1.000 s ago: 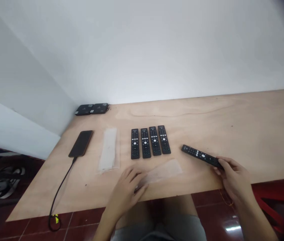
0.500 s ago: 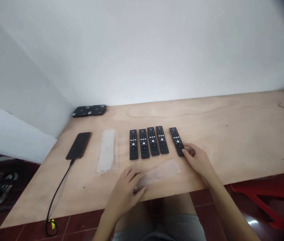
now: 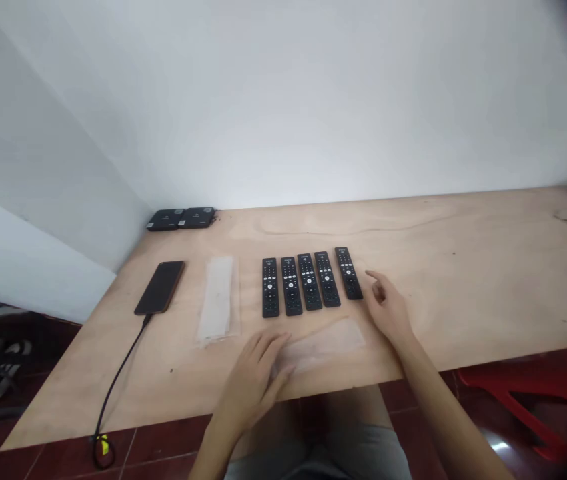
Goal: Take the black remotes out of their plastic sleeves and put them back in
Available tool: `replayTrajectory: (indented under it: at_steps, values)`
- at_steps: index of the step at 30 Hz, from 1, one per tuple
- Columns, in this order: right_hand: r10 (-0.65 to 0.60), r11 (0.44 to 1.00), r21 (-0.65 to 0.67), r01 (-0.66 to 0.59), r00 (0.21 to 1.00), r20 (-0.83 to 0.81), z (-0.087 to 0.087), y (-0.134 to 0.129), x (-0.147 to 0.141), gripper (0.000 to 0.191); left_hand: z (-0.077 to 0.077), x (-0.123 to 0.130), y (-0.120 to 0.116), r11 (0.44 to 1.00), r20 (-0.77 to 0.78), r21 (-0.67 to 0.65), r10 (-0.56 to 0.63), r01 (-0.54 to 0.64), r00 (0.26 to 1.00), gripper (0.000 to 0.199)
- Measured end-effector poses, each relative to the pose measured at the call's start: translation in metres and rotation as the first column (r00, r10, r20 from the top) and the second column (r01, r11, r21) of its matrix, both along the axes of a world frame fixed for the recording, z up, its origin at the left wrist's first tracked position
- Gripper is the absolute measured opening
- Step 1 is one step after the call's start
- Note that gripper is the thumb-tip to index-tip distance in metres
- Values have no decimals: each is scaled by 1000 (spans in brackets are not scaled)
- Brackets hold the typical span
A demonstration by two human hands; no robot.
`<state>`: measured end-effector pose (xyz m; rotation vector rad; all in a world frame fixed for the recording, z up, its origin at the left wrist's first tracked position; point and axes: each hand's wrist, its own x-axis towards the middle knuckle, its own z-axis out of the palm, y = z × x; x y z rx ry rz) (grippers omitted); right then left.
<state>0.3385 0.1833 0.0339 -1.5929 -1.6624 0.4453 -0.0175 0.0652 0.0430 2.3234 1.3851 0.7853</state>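
Several black remote controls (image 3: 309,282) lie side by side on the wooden table, their button faces up. The rightmost remote (image 3: 348,273) sits slightly apart from the others. Just right of its lower end is my right hand (image 3: 387,308), holding nothing, with the index finger stretched out and the other fingers curled. A clear plastic sleeve (image 3: 326,343) lies flat below the row. My left hand (image 3: 258,370) grips the sleeve's left end between thumb and fingers. Left of the remotes rests a small stack of similar plastic sleeves (image 3: 217,300).
A phone (image 3: 160,288) with a black cable (image 3: 119,373) lies at the left. Two flat black boxes (image 3: 181,219) stand against the wall at the back left. A red plastic chair (image 3: 518,393) is beyond the front right edge.
The rightmost remote has shifted up and a little left, closer to the row. My right hand has let go of it and moved slightly away. My left hand stays at the sleeve.
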Motion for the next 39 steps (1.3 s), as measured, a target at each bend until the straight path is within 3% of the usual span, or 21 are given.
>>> replayTrajectory:
  at_steps: [2, 5, 7, 9, 12, 17, 22, 24, 29, 39]
  values:
    - [39, 998, 46, -38, 999, -17, 4, -15, -9, 41, -3, -1, 1, 999, 26, 28, 23, -24, 999, 47]
    - [210, 977, 47, -209, 978, -13, 8, -40, -32, 30, -7, 0, 3, 998, 36, 57, 34, -36, 999, 46]
    - [339, 940, 43, -339, 941, 5, 6, -53, -47, 35, -10, 1, 5, 996, 17, 63, 60, -61, 998, 45]
    - [369, 929, 14, -370, 928, 55, 1, -60, -57, 40, -10, 2, 5, 994, -8, 61, 93, -92, 996, 40]
    - [357, 934, -19, -357, 928, 106, -8, -61, -55, 41, -11, -2, 1, 993, -27, 46, 114, -112, 993, 36]
    - [398, 916, -81, -393, 914, 71, -10, -59, -27, 41, -13, -19, -10, 982, -10, 22, 190, -190, 982, 37]
    - [361, 932, -76, -355, 927, 100, -9, -63, -17, 36, -12, -19, -19, 955, 107, 97, 271, -281, 957, 32]
    - [366, 931, -64, -361, 923, 121, -10, -63, -19, 36, -11, -12, -22, 960, 141, 135, 228, -247, 963, 31]
    - [387, 922, -71, -381, 917, 99, -10, -63, -17, 35, -13, 0, -23, 985, 50, 172, -31, 22, 998, 34]
    - [337, 937, -114, -330, 940, 48, -14, -59, 17, 41, -11, -9, -17, 998, 156, 68, -1, -10, 988, 21]
